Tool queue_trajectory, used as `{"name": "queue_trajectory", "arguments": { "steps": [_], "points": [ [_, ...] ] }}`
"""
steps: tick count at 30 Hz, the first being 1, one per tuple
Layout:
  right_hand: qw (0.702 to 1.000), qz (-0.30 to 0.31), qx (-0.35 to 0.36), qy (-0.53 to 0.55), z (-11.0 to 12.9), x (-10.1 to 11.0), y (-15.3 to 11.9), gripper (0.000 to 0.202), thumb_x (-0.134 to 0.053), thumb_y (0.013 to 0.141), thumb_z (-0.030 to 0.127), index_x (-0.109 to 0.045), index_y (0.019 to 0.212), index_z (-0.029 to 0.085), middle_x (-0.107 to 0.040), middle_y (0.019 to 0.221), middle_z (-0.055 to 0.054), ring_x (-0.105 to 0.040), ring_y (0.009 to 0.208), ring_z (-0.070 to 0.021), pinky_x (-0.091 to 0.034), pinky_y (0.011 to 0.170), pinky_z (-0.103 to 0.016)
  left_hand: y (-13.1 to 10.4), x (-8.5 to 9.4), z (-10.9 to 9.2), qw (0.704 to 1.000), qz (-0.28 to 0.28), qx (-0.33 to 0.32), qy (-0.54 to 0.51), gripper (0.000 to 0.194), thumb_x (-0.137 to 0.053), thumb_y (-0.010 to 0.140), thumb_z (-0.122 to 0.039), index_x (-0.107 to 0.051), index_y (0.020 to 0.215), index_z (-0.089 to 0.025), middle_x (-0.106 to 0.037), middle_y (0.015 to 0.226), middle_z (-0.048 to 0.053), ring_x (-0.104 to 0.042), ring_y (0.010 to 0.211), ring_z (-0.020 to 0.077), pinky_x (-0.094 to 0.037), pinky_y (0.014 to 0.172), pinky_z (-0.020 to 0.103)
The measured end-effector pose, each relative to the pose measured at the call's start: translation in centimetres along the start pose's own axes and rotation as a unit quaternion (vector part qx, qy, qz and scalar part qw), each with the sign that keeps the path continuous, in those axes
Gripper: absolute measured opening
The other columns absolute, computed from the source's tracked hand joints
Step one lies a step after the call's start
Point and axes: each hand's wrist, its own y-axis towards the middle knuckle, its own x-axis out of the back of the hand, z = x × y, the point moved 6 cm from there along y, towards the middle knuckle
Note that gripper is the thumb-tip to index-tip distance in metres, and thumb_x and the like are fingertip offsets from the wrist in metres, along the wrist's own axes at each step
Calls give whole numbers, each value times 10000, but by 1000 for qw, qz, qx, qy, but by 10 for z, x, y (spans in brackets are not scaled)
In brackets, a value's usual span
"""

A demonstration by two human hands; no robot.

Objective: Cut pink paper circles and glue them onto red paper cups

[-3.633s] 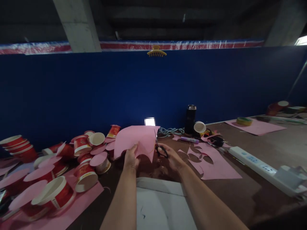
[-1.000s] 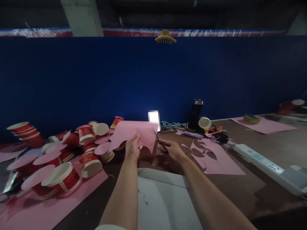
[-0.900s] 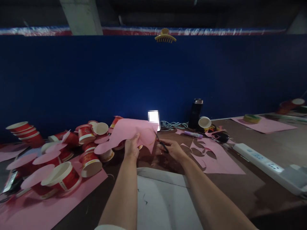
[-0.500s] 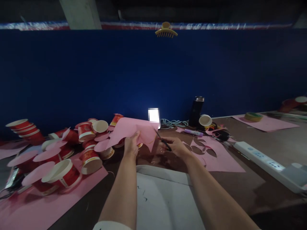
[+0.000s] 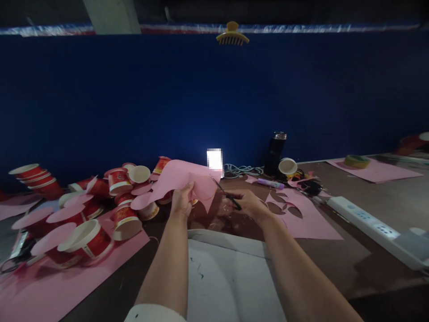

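Pinched in my left hand (image 5: 182, 200) is a sheet of pink paper (image 5: 181, 174) with a curved, partly cut edge, raised above the table. My right hand (image 5: 248, 203) grips a pair of scissors (image 5: 231, 198) with dark handles. The scissor blades point up and left and meet the right side of the sheet. Below the hands lies a white board or large sheet (image 5: 231, 277) with small dark marks. Thin paper trimmings are scattered on the brown table (image 5: 214, 222) between my hands.
Red paper cups (image 5: 89, 241), several topped with pink discs, crowd the left. A bright blurred screen (image 5: 215, 161), a black flask (image 5: 275, 152) and a purple glue stick (image 5: 271, 184) stand or lie behind. To the right are cut pink paper (image 5: 311, 223) and a power strip (image 5: 365, 219).
The pink sheet and my left hand have shifted slightly left. My right hand stays by the sheet's right edge with the scissors. The camera view has tilted down a little.
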Motion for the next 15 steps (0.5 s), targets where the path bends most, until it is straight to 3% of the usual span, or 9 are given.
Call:
{"name": "queue_trajectory", "arguments": {
  "steps": [6, 15],
  "points": [
    [1000, 5, -7, 17, -3, 1, 1, 535, -763, 587, 378, -697, 1070, 157, -563, 623, 14, -441, 530, -75, -384, 500, -226, 1, 4, 1, 999, 6, 14, 52, 418, -798, 512, -373, -645, 797, -108, -630, 664, 24, -561, 503, 128, -404, 396, 219],
    [999, 22, -18, 22, 9, 1, -9, 499, -778, 559, 348, -721, 1011, 145, -577, 639, 0, -441, 541, -79, -376, 499, -227, 5, 7, 3, 998, 12, 13, 67, 396, -793, 516, -367, -655, 776, -103, -629, 633, 30, -545, 464, 122, -390, 385, 220]
  ]
}}
